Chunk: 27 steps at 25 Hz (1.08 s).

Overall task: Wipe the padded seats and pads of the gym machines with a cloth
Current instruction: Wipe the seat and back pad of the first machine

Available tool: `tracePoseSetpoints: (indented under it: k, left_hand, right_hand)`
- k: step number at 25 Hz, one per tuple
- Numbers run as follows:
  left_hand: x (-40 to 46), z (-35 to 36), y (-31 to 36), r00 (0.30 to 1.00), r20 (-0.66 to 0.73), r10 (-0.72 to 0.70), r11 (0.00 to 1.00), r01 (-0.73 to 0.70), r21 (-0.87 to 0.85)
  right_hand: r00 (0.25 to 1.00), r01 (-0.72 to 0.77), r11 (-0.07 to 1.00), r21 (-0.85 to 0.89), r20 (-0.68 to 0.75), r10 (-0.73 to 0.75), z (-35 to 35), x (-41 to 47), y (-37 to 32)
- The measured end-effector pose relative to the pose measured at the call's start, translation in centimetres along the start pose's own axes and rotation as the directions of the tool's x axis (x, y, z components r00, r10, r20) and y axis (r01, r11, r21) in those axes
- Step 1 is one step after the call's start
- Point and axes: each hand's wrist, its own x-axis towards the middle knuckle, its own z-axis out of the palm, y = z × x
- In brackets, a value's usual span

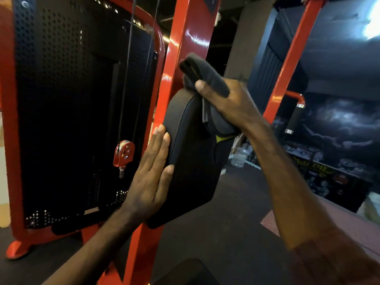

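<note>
A black padded back pad [191,159] is mounted on a red upright post [181,50] in the middle of the head view. My right hand [228,103] grips a folded dark grey cloth [205,75] and holds it against the pad's top edge. My left hand [154,173] lies flat with straight fingers against the pad's left side. The corner of another black pad [185,272] shows at the bottom of the view.
A black perforated weight-stack cover [61,112] in a red frame stands on the left, with cables and a red pulley [123,154]. A slanted red bar [292,58] crosses on the right. Dark rubber flooring [236,223] and a painted wall lie beyond.
</note>
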Motion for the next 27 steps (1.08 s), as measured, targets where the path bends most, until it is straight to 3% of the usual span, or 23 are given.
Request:
tracePoseSetpoints:
  k: [2,6,9,12,16,18,20,21,23,25,27]
  left_hand:
    - [-0.2,-0.1,-0.2,1.0,-0.017,0.008,1.0,-0.008,0.011]
    - [-0.2,-0.1,0.1,1.0,-0.018,0.005,1.0,-0.004,0.018]
    - [-0.4,-0.2,0.1,1.0,-0.018,0.007,0.999,-0.006,0.041]
    - [-0.4,-0.6,0.2,1.0,-0.002,0.025,0.996,-0.025,0.09]
    - [-2.2,-1.4,0.1,1.0,0.028,-0.006,0.991,0.002,0.132]
    - [-4.1,-1.4,0.0,0.998,0.034,-0.061,0.993,0.057,0.107]
    - [-5.9,-1.3,0.3,0.992,0.01,-0.128,0.99,0.127,0.063]
    - [-6.5,-1.3,0.5,0.986,0.007,-0.165,0.986,0.165,0.031]
    - [-7.5,-1.0,0.9,0.974,-0.015,-0.226,0.974,0.225,-0.031]
    - [-8.4,-1.1,1.2,0.956,-0.061,-0.287,0.956,0.282,-0.079]
    - [-9.6,-1.3,1.0,0.929,-0.088,-0.359,0.928,0.346,-0.136]
  right_hand:
    - [0.998,0.063,0.998,-0.002,0.031,-0.063,0.2,0.3,0.0]
    - [0.994,-0.099,0.995,0.021,0.037,0.098,-1.2,1.1,0.5]
    - [0.983,0.127,0.99,-0.069,0.139,-0.116,0.5,0.5,-2.3]
    - [0.899,0.409,0.864,-0.293,0.292,-0.327,1.7,0.0,-4.4]
    - [0.917,0.377,0.831,-0.41,0.293,-0.271,0.5,0.1,-5.5]
    - [0.832,0.555,0.609,-0.567,0.386,-0.399,2.7,-1.9,-5.4]
    - [0.66,0.747,0.342,-0.57,0.578,-0.479,5.6,-4.5,-5.1]
    - [0.619,0.78,0.29,-0.554,0.62,-0.483,6.0,-5.0,-5.0]
    - [0.641,0.757,0.31,-0.575,0.558,-0.527,5.3,-3.7,-5.0]
    - [0.739,0.658,0.387,-0.646,0.452,-0.5,4.9,-3.1,-5.6]
    - [0.745,0.649,0.346,-0.678,0.472,-0.472,6.4,-4.8,-5.8]
